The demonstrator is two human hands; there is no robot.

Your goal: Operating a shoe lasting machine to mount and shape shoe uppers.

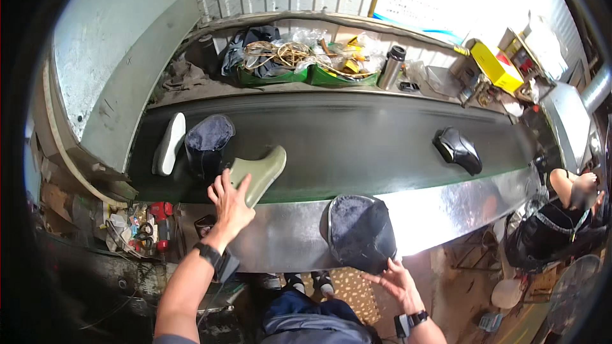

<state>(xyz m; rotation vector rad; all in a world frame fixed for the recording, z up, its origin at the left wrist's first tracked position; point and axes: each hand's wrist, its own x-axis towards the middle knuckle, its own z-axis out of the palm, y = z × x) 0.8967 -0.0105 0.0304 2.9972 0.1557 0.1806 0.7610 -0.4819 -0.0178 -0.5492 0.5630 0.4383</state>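
My left hand (233, 207) has its fingers spread at the wide end of an olive-green shoe last (264, 175), which lies on the dark conveyor belt (357, 134). Whether it grips the last cannot be told for certain, but the fingers are apart. On the metal ledge (287, 229) nearest me rests a black boot (362, 232) with a dark fluffy lining showing. The fingers of my right hand (396, 282) are stretched out against its lower right edge. Left of the last are a second fur-lined black boot (210, 143) and a white shoe sole (169, 143).
A glossy black shoe (458, 148) lies on the belt's right part. Green bins (274, 76) of cords and cloth and a steel flask (391, 67) line the back shelf. A red tool (162, 224) lies at the left. Another person (561, 223) is at the right.
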